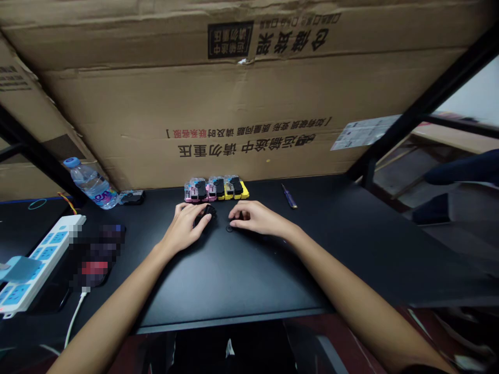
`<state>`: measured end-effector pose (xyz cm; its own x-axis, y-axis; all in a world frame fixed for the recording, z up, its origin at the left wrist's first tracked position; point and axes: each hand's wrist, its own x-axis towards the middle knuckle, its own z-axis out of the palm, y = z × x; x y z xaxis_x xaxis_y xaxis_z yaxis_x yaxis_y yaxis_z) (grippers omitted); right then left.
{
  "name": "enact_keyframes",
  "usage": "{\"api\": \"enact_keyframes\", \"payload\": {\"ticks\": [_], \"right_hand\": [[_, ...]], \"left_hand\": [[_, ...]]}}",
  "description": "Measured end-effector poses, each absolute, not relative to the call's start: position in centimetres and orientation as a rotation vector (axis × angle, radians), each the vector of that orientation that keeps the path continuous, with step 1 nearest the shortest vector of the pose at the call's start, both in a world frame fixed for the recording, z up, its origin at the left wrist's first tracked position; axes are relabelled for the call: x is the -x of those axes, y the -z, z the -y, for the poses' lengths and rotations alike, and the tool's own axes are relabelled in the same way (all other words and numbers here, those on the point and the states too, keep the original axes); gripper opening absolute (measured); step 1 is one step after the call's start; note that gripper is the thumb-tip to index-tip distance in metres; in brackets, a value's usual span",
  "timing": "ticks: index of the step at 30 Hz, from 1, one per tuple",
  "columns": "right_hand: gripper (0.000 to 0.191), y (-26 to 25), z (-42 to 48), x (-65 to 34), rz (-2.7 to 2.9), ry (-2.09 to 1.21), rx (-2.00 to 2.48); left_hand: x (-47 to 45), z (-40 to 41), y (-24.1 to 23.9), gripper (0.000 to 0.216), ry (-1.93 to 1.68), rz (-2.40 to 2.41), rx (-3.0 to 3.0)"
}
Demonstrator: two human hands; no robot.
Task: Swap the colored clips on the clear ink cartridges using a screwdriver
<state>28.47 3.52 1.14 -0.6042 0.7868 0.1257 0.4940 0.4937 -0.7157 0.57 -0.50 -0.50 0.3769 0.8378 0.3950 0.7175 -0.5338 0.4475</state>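
Observation:
My left hand [186, 224] is closed around a small black plastic part [209, 210], which shows between thumb and fingers; its exact kind is unclear. Just to the right, my right hand [251, 217] has its fingers curled in a pinch close above the table. A small black ring [229, 229] shows at its thumb tip, and I cannot tell whether it is gripped or lies on the table. Beyond both hands stands a row of small clear-topped plastic cassettes with black parts, pink ones [189, 198] at left and yellow ones [245, 190] at right.
A screwdriver [289, 197] lies right of the cassettes. On the left are a water bottle [91, 182], a black-and-clear cassette [131, 197], a power strip [49, 254] and a phone [102, 254] on a white cable. Large cardboard [234, 98] stands upright behind the black table [234, 280].

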Motion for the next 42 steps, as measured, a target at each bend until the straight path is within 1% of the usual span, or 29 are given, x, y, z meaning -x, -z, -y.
{"api": "enact_keyframes", "payload": {"ticks": [7,11,14,17,19,22,27,31,38,42], "right_hand": [[0.020,0.6,-3.0,-27.7,2.347,-0.892,0.984],[0.013,0.5,-2.9,-27.4,2.341,-0.903,0.959],[0.011,0.1,-2.8,-27.0,2.311,-0.999,0.961],[0.018,-0.2,-2.5,-26.5,2.158,-1.127,0.942],[0.024,-0.2,-2.2,-26.0,2.014,-1.158,0.927],[0.030,-0.2,-1.8,-25.3,1.880,-1.168,0.934],[0.029,0.3,-1.3,-24.5,1.842,-1.144,0.942],[0.029,0.7,-1.3,-24.3,1.813,-1.101,0.919],[0.034,0.7,-1.0,-23.8,1.734,-1.203,0.944],[0.038,0.5,-0.7,-23.5,1.681,-1.190,0.925]], "left_hand": [[-0.7,0.5,0.5,0.041,-0.812,-1.395,-2.445],[-0.7,0.6,0.4,0.040,-0.810,-1.386,-2.427],[-0.7,0.7,0.2,0.038,-0.819,-1.363,-2.391],[-0.7,0.7,0.1,0.024,-0.830,-1.352,-2.390],[-0.7,0.7,0.2,0.019,-0.829,-1.348,-2.415],[-0.9,0.7,0.4,0.019,-0.846,-1.351,-2.420],[-1.6,0.9,0.8,0.016,-0.975,-1.361,-2.321],[-1.9,1.0,0.8,0.017,-1.004,-1.404,-2.303],[-2.1,1.0,0.4,0.015,-1.063,-1.389,-2.242],[-2.0,1.0,0.3,0.018,-1.038,-1.393,-2.239]]}}
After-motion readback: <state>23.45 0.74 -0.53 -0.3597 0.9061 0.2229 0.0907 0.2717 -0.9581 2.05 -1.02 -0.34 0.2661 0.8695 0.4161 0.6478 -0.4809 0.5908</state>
